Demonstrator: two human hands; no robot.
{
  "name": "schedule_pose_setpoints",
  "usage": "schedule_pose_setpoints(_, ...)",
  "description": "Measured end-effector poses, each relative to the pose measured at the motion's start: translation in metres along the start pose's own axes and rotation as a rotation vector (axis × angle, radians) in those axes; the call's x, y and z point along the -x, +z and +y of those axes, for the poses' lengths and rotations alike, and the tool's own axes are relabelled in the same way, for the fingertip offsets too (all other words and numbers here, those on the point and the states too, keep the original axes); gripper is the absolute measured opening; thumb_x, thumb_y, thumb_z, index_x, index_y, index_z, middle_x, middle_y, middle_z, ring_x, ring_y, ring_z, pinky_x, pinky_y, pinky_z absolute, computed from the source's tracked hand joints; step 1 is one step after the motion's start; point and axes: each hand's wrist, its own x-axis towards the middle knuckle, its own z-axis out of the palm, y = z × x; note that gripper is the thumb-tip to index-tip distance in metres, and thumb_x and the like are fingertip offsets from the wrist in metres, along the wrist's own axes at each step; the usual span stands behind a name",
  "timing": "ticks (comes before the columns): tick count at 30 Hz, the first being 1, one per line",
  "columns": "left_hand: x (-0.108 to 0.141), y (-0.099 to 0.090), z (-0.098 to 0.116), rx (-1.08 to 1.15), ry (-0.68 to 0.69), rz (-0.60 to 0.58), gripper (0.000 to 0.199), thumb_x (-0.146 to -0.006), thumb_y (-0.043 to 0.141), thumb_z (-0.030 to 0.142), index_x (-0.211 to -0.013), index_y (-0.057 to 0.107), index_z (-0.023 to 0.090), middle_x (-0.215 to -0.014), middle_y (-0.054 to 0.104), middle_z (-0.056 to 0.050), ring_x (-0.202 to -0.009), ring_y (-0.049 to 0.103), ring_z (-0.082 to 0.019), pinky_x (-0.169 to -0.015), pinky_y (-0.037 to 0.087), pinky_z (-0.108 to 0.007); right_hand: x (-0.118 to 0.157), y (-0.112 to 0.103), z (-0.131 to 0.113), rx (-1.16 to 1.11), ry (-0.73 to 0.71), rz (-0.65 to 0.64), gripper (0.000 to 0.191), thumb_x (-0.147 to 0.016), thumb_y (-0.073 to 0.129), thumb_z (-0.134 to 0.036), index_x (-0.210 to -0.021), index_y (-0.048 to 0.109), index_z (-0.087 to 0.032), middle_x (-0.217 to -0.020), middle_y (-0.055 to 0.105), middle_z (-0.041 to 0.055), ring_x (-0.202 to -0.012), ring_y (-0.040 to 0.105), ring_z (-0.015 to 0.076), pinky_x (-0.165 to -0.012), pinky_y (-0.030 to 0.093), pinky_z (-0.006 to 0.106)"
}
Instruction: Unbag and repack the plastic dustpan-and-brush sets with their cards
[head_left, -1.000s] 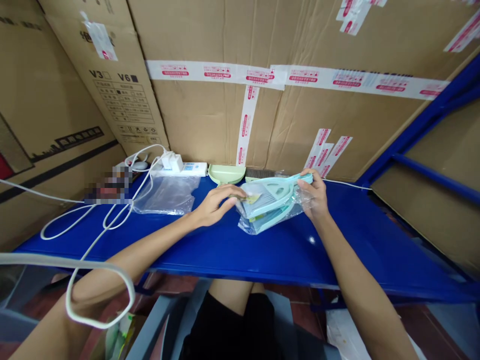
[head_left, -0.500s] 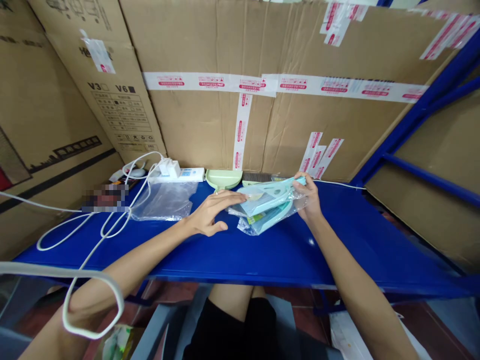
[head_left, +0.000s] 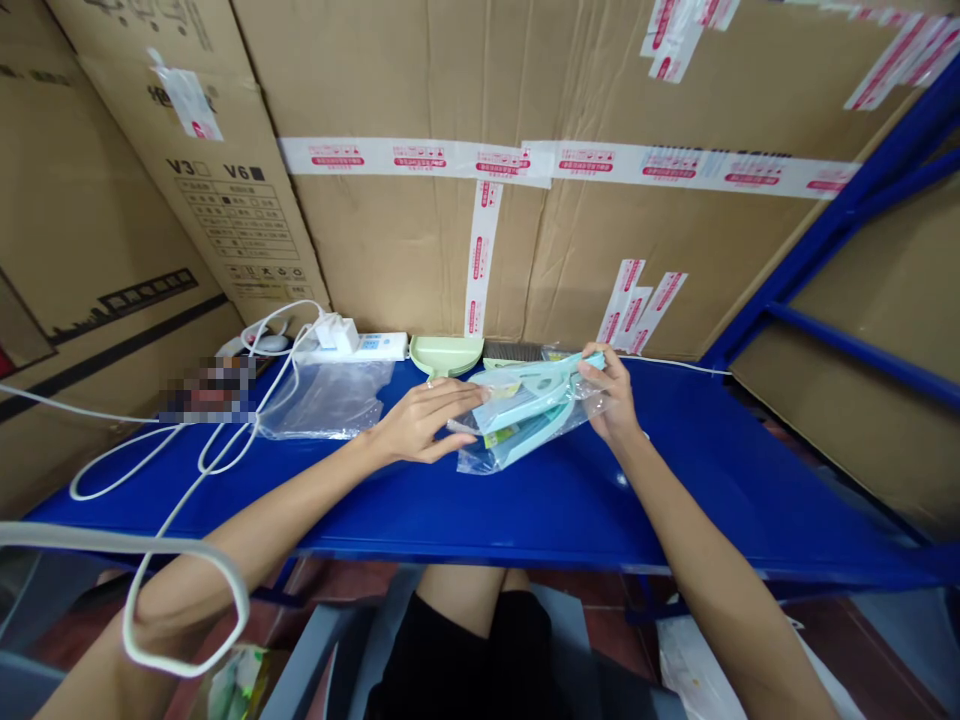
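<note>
A light blue dustpan-and-brush set point(head_left: 529, 395) is held above the table inside a clear plastic bag point(head_left: 480, 462). My right hand point(head_left: 611, 395) grips its right end, the handle side, through the film. At the bag's left end is my left hand point(head_left: 429, 418), with fingers on the upper side and the thumb lower down, closing loosely around the edge. A yellow-green label point(head_left: 501, 436) shows between the blue parts. Behind the bag, a pale green dustpan point(head_left: 446, 355) and a dark-bristled brush point(head_left: 514, 353) lie against the cardboard.
A flat empty plastic bag point(head_left: 322, 400) lies left on the blue table point(head_left: 480, 520). Beyond it sits a white power strip point(head_left: 382, 346) with plugs. White cables point(head_left: 214, 470) loop across the left side and over my left forearm. Cardboard walls point(head_left: 390, 250) and blue metal bars point(head_left: 862, 350) enclose the table.
My left thumb has come in to the bag's left edge, and the fingers lie closer on the film. The bagged set has shifted slightly left and tilted a little.
</note>
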Motion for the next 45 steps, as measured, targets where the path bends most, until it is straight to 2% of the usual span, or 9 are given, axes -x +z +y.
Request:
schedule_pose_setpoints(6,0.0,0.005,0.003,-0.08,-0.022,0.029,0.065,-0.094,0.074,0.05,-0.148,0.055,0.017,-0.13,0.075,-0.019,-0.121,0.073,-0.033,-0.101,0.061,-0.05,0.001,0.006,-0.001,0.01,0.002,0.001,0.037,-0.07,0.089,-0.036,-0.092,0.06,-0.028,-0.069,0.049,-0.007,-0.055,0.047,0.0113,-0.053,0.042,0.025)
schedule_pose_setpoints(12,0.001,0.008,0.007,-0.08,-0.037,0.054,0.051,-0.1,0.068,0.047,-0.14,0.061,0.016,-0.12,0.078,-0.018,-0.112,0.077,-0.031,-0.092,0.063,-0.044,0.004,0.011,-0.002,-0.022,0.034,0.009,0.038,-0.068,0.09,-0.034,-0.091,0.061,-0.027,-0.069,0.05,-0.0069,-0.054,0.046,0.0103,-0.052,0.041,0.024)
schedule_pose_setpoints(16,0.001,0.007,0.009,-0.009,-0.069,0.068,0.035,-0.105,0.061,0.038,-0.134,0.067,0.019,-0.119,0.079,-0.015,-0.111,0.077,-0.027,-0.094,0.062,-0.041,0.003,0.009,-0.002,0.006,0.031,0.001,0.039,-0.069,0.089,-0.036,-0.093,0.06,-0.026,-0.07,0.05,-0.0069,-0.054,0.046,0.0103,-0.051,0.04,0.024)
schedule_pose_setpoints(22,-0.001,0.007,0.008,0.101,-0.11,0.09,0.03,-0.105,0.06,0.038,-0.126,0.071,0.019,-0.114,0.08,-0.014,-0.11,0.077,-0.027,-0.091,0.063,-0.04,0.002,0.007,0.001,0.021,0.031,-0.016,0.042,-0.07,0.091,-0.039,-0.094,0.059,-0.027,-0.07,0.049,-0.0072,-0.054,0.048,0.0103,-0.051,0.043,0.024)
schedule_pose_setpoints(26,-0.003,0.004,0.007,0.083,-0.104,0.077,0.027,-0.107,0.057,0.034,-0.126,0.07,0.019,-0.112,0.08,-0.014,-0.108,0.078,-0.026,-0.088,0.064,-0.039,0.001,0.007,0.002,0.028,0.025,-0.015,0.041,-0.069,0.091,-0.037,-0.093,0.06,-0.027,-0.072,0.049,-0.0067,-0.055,0.048,0.0102,-0.05,0.043,0.023)
schedule_pose_setpoints(34,-0.002,0.005,0.012,-0.068,-0.103,0.109,0.03,-0.101,0.06,0.029,-0.128,0.069,0.02,-0.112,0.08,-0.012,-0.108,0.078,-0.028,-0.089,0.064,-0.04,0.002,0.01,0.001,-0.006,0.032,0.012,0.039,-0.068,0.091,-0.035,-0.09,0.061,-0.026,-0.07,0.049,-0.0067,-0.055,0.048,0.0101,-0.051,0.043,0.023)
schedule_pose_setpoints(38,-0.007,0.007,0.016,0.016,-0.201,0.095,0.042,-0.095,0.071,0.036,-0.133,0.066,0.017,-0.116,0.078,-0.015,-0.109,0.075,-0.03,-0.091,0.063,-0.046,0.002,0.011,0.002,-0.01,0.025,0.02,0.04,-0.067,0.092,-0.036,-0.09,0.061,-0.026,-0.071,0.049,-0.0066,-0.057,0.049,0.0103,-0.053,0.044,0.024)
schedule_pose_setpoints(42,-0.008,0.006,0.014,0.132,-0.178,0.065,0.043,-0.101,0.059,0.036,-0.139,0.061,0.015,-0.125,0.074,-0.019,-0.118,0.072,-0.032,-0.096,0.061,-0.05,0.002,0.011,0.0,-0.017,0.024,0.037,0.041,-0.067,0.092,-0.036,-0.09,0.06,-0.026,-0.07,0.05,-0.0068,-0.056,0.049,0.01,-0.053,0.043,0.023)
schedule_pose_setpoints(45,-0.007,0.005,0.012,0.094,-0.154,0.078,0.046,-0.1,0.062,0.037,-0.141,0.059,0.016,-0.126,0.074,-0.019,-0.12,0.071,-0.033,-0.1,0.06,-0.05,0.002,0.01,-0.001,-0.02,0.025,0.045,0.041,-0.067,0.092,-0.036,-0.089,0.06,-0.026,-0.069,0.049,-0.0069,-0.055,0.048,0.0097,-0.052,0.042,0.023)
